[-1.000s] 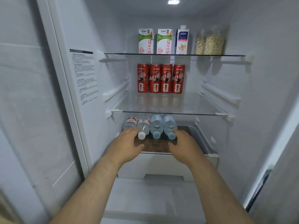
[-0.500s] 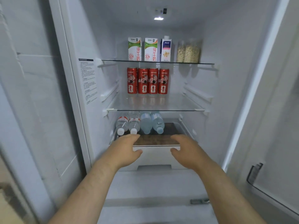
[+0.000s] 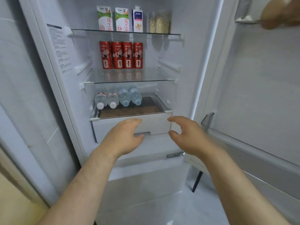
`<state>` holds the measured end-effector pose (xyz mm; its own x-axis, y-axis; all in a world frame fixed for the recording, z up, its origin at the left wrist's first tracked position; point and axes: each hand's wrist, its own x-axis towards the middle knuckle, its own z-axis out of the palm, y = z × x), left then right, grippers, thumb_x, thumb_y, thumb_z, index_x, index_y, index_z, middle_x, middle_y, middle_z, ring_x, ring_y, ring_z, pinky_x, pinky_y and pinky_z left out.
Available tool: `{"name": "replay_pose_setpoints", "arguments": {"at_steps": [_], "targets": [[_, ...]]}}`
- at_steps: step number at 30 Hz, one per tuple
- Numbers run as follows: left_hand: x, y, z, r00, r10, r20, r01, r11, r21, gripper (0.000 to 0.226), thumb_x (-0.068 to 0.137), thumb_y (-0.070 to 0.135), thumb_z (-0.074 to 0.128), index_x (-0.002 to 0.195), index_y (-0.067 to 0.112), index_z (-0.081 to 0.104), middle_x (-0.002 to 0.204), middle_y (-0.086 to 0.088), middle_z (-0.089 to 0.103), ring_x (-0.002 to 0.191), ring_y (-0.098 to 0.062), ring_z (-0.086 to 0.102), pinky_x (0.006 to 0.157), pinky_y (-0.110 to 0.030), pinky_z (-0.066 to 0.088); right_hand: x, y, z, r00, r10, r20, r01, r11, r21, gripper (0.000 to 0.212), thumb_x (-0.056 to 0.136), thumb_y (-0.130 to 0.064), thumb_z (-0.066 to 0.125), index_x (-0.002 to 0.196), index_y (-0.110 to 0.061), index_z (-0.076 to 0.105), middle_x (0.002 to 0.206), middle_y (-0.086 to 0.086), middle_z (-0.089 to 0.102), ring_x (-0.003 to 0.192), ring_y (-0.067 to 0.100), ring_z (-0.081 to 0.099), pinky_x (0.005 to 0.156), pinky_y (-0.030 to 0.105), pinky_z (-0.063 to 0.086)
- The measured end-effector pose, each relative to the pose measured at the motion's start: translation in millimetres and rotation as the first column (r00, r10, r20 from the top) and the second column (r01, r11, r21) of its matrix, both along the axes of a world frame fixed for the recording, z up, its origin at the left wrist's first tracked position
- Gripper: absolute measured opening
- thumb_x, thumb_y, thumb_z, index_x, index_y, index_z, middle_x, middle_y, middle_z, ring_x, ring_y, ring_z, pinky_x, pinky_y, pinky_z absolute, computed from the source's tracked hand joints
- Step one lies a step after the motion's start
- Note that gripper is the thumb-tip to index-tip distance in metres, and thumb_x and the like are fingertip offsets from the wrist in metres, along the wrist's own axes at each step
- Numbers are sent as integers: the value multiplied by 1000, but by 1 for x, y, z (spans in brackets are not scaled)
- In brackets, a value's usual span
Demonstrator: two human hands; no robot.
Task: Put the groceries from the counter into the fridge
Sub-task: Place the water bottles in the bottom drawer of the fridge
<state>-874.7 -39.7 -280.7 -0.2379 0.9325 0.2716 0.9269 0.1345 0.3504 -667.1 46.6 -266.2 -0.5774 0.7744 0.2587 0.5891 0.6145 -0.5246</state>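
Open fridge, its top cut off by the frame. Door swung to the right and cropped at the right edge; in its upper bin, a tan blurred object cannot be identified. Drawer at the bottom of the compartment, its front partly hidden by the hands.

Groceries inside:
- 4 water bottles lie on the brown cover above the drawer, caps forward.
- 4 red cans stand on the middle shelf.
- 3 cartons and 2 jars stand on the top shelf; the jar contents are hazy.

Left hand: fingers straight and together, empty, before the drawer front; contact cannot be told. Right hand: fingers loosely curved, thumb spread, empty, just beside the drawer's right corner.
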Motion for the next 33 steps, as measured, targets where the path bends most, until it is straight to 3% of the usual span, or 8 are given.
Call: {"name": "replay_pose_setpoints", "arguments": {"at_steps": [4, 10, 21, 26, 33], "targets": [[34, -5, 5, 999, -45, -20, 45, 999, -20, 63, 93, 35, 58, 150, 25, 35, 157, 7, 33, 143, -13, 30, 114, -26, 23, 44, -21, 4, 998, -65, -18, 64, 998, -21, 48, 96, -28, 57, 143, -30, 47, 147, -13, 46, 133, 11, 44, 103, 21, 34], [84, -20, 20, 995, -94, -45, 94, 995, -13, 61, 94, 37, 56, 150, 26, 35, 156, 11, 32, 143, -10, 29, 114, -26, 24, 96, -50, 15, 996, -86, -17, 86, 996, 2, 49, 95, -27, 57, 143, -29, 48, 148, -12, 46, 136, 10, 42, 112, 26, 34], [198, -61, 41, 991, -122, -60, 120, 992, -25, 62, 91, 40, 56, 149, 28, 36, 154, 12, 37, 140, -10, 35, 112, -29, 32, 212, -100, 27, 991, -111, 69, 105, 991, 86, 48, 96, -28, 54, 144, -26, 46, 148, -12, 46, 137, 6, 40, 106, 15, 26], [241, -76, 44, 984, -165, -63, 164, 986, -10, 60, 94, 38, 55, 150, 28, 36, 156, 11, 34, 142, -12, 32, 114, -28, 27, 257, -123, 30, 985, -140, 101, 127, 984, 121, 47, 98, -28, 51, 144, -27, 45, 148, -13, 46, 134, 9, 43, 108, 22, 34], [305, -90, 39, 957, -276, -83, 279, 960, 25, 59, 93, 36, 57, 149, 25, 39, 155, 10, 37, 142, -7, 32, 112, -21, 25, 328, -153, 29, 968, -213, 130, 191, 968, 163, 48, 99, -29, 50, 146, -26, 42, 149, -11, 45, 138, 8, 38, 112, 23, 30]]}}
